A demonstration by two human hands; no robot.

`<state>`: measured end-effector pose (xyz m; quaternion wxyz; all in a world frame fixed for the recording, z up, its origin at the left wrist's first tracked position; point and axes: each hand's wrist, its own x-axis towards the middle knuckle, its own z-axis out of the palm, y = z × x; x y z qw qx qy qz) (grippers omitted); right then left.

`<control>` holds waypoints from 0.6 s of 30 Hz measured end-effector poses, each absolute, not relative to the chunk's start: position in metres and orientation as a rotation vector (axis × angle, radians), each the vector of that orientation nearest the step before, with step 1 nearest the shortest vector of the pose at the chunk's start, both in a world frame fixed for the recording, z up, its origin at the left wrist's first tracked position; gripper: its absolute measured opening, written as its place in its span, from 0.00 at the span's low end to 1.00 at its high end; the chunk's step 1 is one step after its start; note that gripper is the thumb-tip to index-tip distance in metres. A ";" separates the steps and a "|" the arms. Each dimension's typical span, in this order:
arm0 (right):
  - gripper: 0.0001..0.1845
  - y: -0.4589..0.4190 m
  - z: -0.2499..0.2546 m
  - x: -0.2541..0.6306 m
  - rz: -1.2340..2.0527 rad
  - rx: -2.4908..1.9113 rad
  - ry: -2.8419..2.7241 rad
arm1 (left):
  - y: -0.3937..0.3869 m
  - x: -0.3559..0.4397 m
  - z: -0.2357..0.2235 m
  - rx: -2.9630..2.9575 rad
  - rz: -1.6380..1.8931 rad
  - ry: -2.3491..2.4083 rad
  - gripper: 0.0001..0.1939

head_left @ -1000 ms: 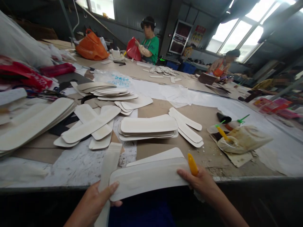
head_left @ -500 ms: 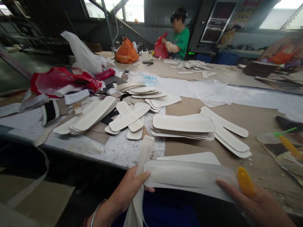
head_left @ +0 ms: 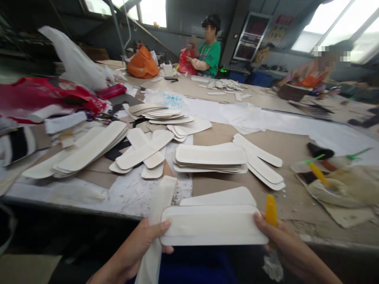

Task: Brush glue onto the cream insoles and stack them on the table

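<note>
A long white panel with rounded corners is held level above the table's front edge. My left hand is closed on its left end, thumb on top, and also grips a bundle of long whitish strips that hangs down past the panel. My right hand pinches the panel's right end. A tool with a yellow handle is tucked in that same hand; a clear, crumpled-looking part shows below it. Just behind the held panel lies another white panel, partly hidden.
Behind my hands lie a panel stack, fanned panels and crossed panels. To the right, a yellow-handled tool rests in a cloth-like container. Red bags crowd the left. A person in green stands across the table.
My right hand has moved left and brought the panel's right end up level; the panel now looks flatter and faces me. The view has shifted right.
</note>
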<state>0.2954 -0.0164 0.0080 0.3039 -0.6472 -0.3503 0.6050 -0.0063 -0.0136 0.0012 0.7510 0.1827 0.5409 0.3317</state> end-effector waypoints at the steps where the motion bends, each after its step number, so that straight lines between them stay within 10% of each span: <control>1: 0.25 -0.016 0.009 0.296 1.626 -1.688 -0.920 | -0.014 -0.005 0.004 0.384 0.702 1.229 0.17; 18: 0.20 -0.025 0.005 0.330 1.558 -1.588 -0.830 | -0.004 0.009 -0.016 0.362 0.793 1.349 0.21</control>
